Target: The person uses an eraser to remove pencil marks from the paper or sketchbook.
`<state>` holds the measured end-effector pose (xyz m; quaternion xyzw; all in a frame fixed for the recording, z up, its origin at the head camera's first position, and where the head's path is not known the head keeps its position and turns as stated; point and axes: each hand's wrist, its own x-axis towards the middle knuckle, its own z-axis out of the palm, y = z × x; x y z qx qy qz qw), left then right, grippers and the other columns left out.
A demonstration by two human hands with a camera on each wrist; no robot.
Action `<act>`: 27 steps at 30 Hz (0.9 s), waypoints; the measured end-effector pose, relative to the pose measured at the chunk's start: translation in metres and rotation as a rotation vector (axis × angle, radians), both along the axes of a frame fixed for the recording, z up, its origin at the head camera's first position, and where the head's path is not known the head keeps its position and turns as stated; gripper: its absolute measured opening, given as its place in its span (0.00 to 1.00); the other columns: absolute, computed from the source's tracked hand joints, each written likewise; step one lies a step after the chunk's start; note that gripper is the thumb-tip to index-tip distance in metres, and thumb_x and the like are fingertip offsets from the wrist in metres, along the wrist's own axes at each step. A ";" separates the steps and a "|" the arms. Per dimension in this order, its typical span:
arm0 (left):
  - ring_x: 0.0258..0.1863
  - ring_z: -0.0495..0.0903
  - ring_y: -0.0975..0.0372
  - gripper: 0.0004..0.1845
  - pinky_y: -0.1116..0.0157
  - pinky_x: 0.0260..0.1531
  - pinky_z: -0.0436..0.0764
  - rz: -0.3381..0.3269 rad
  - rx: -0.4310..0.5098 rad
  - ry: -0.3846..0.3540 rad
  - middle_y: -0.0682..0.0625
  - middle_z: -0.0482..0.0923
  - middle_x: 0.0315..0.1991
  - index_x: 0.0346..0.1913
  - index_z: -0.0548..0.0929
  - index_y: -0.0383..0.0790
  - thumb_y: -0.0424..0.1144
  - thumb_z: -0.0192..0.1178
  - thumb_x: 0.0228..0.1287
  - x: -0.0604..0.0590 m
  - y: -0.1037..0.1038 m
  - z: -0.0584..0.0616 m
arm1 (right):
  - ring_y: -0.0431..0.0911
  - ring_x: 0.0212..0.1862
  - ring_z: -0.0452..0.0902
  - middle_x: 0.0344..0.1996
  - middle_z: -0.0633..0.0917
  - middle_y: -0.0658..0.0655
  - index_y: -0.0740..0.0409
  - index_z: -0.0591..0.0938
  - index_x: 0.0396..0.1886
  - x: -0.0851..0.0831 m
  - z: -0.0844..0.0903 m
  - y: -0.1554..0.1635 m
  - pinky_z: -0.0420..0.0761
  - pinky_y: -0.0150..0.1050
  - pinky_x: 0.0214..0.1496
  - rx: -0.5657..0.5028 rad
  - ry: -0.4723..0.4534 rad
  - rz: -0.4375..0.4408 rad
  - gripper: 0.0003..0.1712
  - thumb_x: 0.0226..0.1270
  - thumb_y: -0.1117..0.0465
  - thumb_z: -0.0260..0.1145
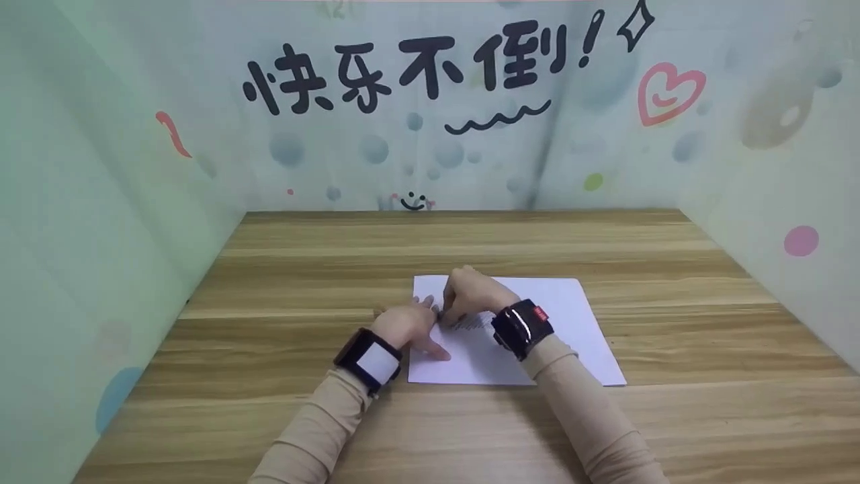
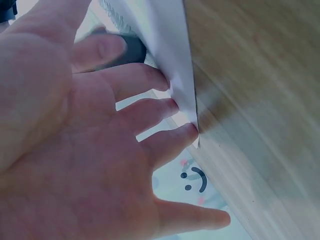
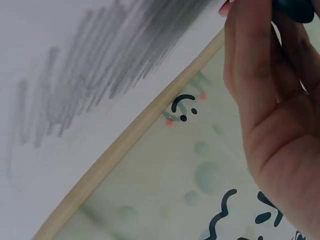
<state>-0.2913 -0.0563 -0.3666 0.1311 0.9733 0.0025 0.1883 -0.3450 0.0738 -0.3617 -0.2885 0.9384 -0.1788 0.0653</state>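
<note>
Two hands on the paper mid-desk: left hand flat, fingers straight, pinning its nine o'clock edge; right hand curled round a small dark block, likely an eraser, over the scribble. Best to press firmly and rub in short strokes.

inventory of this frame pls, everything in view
paper sheet: 1, white with grey pencil shading, flat on the table near the centre
dark object: 1, in the right hand's grip, mostly hidden; kind unclear
table: 1, light wood grain
backdrop panels: 3, pale green-blue with black characters, pink heart, dots and smiley, around the table
wrist devices: 2, black, one per wrist
sleeves: 2, beige
left hand: 1, fingers spread, fingertips on the sheet's left edge
right hand: 1, curled over the shading
</note>
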 end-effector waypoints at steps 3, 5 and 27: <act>0.72 0.48 0.54 0.52 0.27 0.53 0.52 0.000 -0.007 0.011 0.52 0.46 0.74 0.70 0.58 0.45 0.68 0.62 0.44 -0.004 -0.001 -0.006 | 0.37 0.18 0.74 0.18 0.86 0.54 0.58 0.86 0.18 0.000 0.000 0.000 0.74 0.27 0.22 -0.015 0.027 -0.020 0.05 0.38 0.63 0.75; 0.72 0.48 0.54 0.52 0.26 0.53 0.51 -0.003 -0.010 0.015 0.52 0.47 0.74 0.69 0.58 0.45 0.67 0.62 0.44 -0.004 -0.001 -0.005 | 0.38 0.18 0.74 0.18 0.86 0.54 0.59 0.86 0.17 -0.001 -0.001 -0.001 0.74 0.28 0.22 -0.014 0.044 -0.019 0.05 0.38 0.64 0.75; 0.73 0.46 0.54 0.51 0.31 0.58 0.51 -0.027 -0.060 0.015 0.52 0.45 0.74 0.71 0.53 0.47 0.66 0.60 0.48 -0.001 -0.003 0.002 | 0.40 0.18 0.75 0.18 0.86 0.56 0.60 0.86 0.17 -0.005 -0.001 0.000 0.75 0.29 0.20 -0.032 0.062 -0.109 0.04 0.36 0.66 0.72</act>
